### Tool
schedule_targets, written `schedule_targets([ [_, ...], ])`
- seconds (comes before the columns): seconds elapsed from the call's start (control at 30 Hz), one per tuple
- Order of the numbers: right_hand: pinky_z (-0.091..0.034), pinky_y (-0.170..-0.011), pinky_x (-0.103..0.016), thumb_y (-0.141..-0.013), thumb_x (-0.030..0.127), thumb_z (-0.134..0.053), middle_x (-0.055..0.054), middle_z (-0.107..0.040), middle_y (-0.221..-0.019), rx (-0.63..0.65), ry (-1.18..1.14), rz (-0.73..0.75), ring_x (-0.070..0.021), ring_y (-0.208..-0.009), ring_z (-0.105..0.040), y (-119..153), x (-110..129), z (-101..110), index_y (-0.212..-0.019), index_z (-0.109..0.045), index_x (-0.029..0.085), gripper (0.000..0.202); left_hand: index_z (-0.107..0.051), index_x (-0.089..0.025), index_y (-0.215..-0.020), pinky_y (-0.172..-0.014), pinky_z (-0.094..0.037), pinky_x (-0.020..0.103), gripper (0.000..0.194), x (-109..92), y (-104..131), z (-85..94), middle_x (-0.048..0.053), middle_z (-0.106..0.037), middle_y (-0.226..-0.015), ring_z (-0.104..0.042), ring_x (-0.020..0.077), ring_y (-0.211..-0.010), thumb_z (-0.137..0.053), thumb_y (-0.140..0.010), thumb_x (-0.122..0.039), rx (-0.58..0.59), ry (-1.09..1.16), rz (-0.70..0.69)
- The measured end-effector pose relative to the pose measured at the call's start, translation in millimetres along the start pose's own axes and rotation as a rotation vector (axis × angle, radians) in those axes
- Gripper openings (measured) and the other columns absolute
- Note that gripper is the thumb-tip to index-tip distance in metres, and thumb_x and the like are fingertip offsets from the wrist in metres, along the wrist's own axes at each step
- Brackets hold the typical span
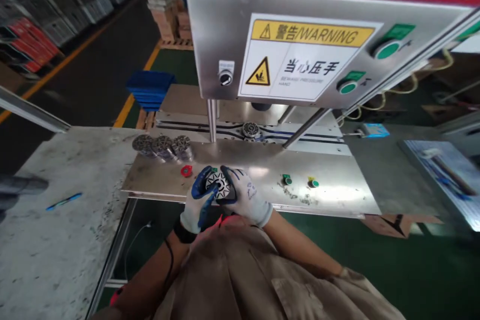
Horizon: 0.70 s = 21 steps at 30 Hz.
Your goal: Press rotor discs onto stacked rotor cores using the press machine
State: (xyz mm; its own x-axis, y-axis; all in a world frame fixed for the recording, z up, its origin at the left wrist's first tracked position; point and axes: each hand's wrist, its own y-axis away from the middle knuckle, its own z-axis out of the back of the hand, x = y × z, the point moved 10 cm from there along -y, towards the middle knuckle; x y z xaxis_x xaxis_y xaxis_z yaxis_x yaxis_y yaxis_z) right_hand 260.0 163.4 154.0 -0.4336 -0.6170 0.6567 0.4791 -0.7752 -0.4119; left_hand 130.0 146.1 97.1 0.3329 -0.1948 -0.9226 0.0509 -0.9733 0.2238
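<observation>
Both my gloved hands hold one round slotted metal disc point(220, 184) just above the front edge of the steel press table point(337, 190). My left hand point(195, 204) grips its left side with blue-coated fingers. My right hand point(246, 197) cups its right side. Three similar discs point(163, 146) lie in a row at the table's back left. Another disc point(250, 129) sits on the fixture under the press head point(232, 45).
A red button point(186, 171) and green buttons point(287, 179) point(313, 183) are set in the table. A blue pen point(63, 201) lies on the stained bench point(67, 240) to my left. Blue trays point(150, 89) stack behind. A warning label point(300, 57) faces me.
</observation>
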Motion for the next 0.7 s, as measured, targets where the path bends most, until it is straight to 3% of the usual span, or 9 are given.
schedule_targets([
  [0.07, -0.053, -0.107, -0.057, -0.080, 0.051, -0.076, -0.022, -0.062, -0.137, -0.119, 0.008, -0.148, -0.0374, -0.123, -0.061, 12, -26, 9, -0.151, -0.041, 0.012, 0.088, -0.049, -0.021, -0.152, -0.111, -0.056, 0.044, 0.089, 12, -4, -14.1, 0.014, -0.066, -0.142, -0.064, 0.0323, -0.131, -0.088, -0.075, -0.042, -0.058, -0.001, 0.006],
  [0.13, -0.054, -0.104, -0.058, -0.077, 0.053, -0.078, -0.022, -0.065, -0.130, -0.167, 0.003, -0.203, -0.0386, -0.118, -0.064, 18, -46, 18, -0.145, -0.046, 0.012, 0.086, -0.045, -0.022, -0.155, -0.114, -0.054, 0.043, 0.091, 22, -9, -30.7, 0.013, -0.064, -0.145, -0.061, 0.0317, -0.135, -0.087, -0.077, -0.042, -0.052, -0.030, 0.012],
  [0.23, -0.056, -0.101, -0.056, -0.076, 0.049, -0.078, -0.020, -0.067, -0.126, -0.087, -0.052, -0.143, -0.0374, -0.115, -0.066, 15, -65, 26, -0.140, -0.051, 0.014, 0.078, -0.048, -0.020, -0.153, -0.116, -0.053, 0.043, 0.086, 33, -18, -51.0, 0.014, -0.061, -0.149, -0.059, 0.0320, -0.138, -0.086, -0.078, -0.040, -0.009, -0.058, 0.063],
  [0.33, -0.056, -0.104, -0.055, -0.077, 0.043, -0.076, -0.020, -0.066, -0.130, -0.017, -0.113, -0.078, -0.0363, -0.120, -0.065, 14, -77, 27, -0.142, -0.050, 0.014, 0.076, -0.052, -0.017, -0.148, -0.113, -0.055, 0.045, 0.089, 43, -24, -60.2, 0.016, -0.066, -0.142, -0.063, 0.0336, -0.134, -0.090, -0.071, -0.037, -0.024, -0.031, 0.169],
  [0.43, -0.056, -0.103, -0.056, -0.072, 0.045, -0.080, -0.022, -0.065, -0.131, -0.067, -0.118, -0.157, -0.0373, -0.120, -0.064, 17, -94, 20, -0.145, -0.048, 0.013, 0.086, -0.055, -0.016, -0.143, -0.111, -0.056, 0.046, 0.087, 42, -32, -62.6, 0.016, -0.069, -0.138, -0.065, 0.0337, -0.130, -0.092, -0.067, -0.036, -0.057, -0.042, 0.183],
  [0.5, -0.056, -0.102, -0.055, -0.068, 0.048, -0.085, -0.021, -0.067, -0.128, -0.085, -0.126, -0.204, -0.0371, -0.117, -0.065, 17, -104, 10, -0.142, -0.050, 0.013, 0.089, -0.056, -0.017, -0.143, -0.110, -0.057, 0.045, 0.081, 40, -40, -63.2, 0.015, -0.070, -0.137, -0.067, 0.0324, -0.128, -0.089, -0.072, -0.038, -0.012, -0.100, 0.175],
  [0.6, -0.057, -0.102, -0.050, -0.066, 0.050, -0.086, -0.018, -0.069, -0.123, -0.091, -0.149, -0.226, -0.0336, -0.113, -0.068, 6, -128, 10, -0.136, -0.056, 0.015, 0.083, -0.056, -0.015, -0.145, -0.107, -0.059, 0.043, 0.076, 37, -51, -44.2, 0.015, -0.073, -0.130, -0.071, 0.0297, -0.121, -0.080, -0.080, -0.044, 0.045, -0.284, 0.138],
  [0.7, -0.056, -0.106, -0.050, -0.065, 0.049, -0.086, -0.018, -0.068, -0.126, -0.167, -0.047, -0.321, -0.0343, -0.117, -0.066, -19, -179, 39, -0.135, -0.056, 0.014, 0.084, -0.057, -0.017, -0.146, -0.107, -0.058, 0.042, 0.069, 22, -56, 6.4, 0.011, -0.076, -0.123, -0.074, 0.0269, -0.113, -0.073, -0.084, -0.042, -0.078, -0.620, -0.026],
])
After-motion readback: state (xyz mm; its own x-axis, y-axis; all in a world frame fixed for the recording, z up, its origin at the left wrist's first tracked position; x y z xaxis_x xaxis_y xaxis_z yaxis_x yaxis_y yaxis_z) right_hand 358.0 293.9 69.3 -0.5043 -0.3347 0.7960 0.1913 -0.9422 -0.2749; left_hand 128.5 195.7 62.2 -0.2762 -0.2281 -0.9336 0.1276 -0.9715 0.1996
